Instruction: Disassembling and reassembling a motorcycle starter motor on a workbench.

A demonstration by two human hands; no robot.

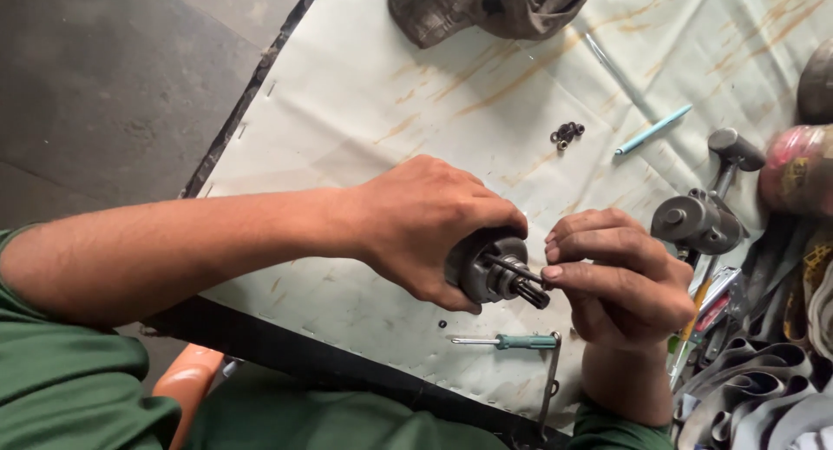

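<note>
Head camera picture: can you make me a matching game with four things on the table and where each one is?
Things:
1. screwdriver
2. pen
3. nuts
4. metal part

Places:
A. held in the left hand, with the right hand touching it
B. small dark pile in the middle of the sheet, left of the pen
C. lying on the sheet just below the hands, green handle
D. light blue, lying slanted near the hammer

Pairs: 1-C, 2-D, 3-B, 4-A
</note>
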